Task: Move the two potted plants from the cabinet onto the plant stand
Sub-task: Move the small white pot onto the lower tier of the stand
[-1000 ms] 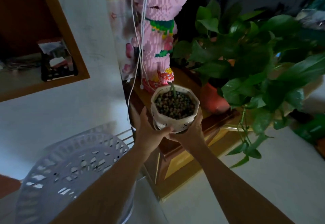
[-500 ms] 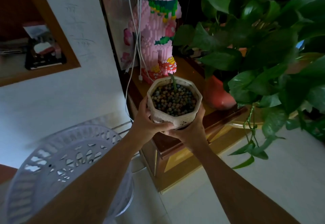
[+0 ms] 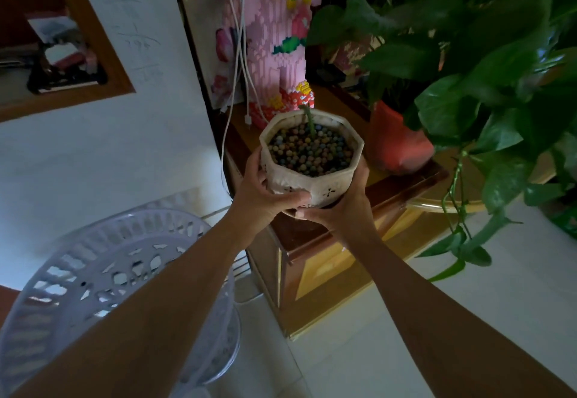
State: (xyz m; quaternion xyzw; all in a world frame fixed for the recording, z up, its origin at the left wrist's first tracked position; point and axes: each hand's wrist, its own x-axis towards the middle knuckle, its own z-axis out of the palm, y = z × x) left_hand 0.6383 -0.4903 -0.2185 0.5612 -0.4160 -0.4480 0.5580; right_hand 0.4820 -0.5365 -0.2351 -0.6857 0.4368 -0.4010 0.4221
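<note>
Here, both hands clasp the white pot (image 3: 312,176) above the cabinet (image 3: 315,241): left hand (image 3: 265,197) wraps its left side, right hand (image 3: 340,210) cups its right, thumbs across the front.

white pot (image 3: 315,183) between both hands
</note>
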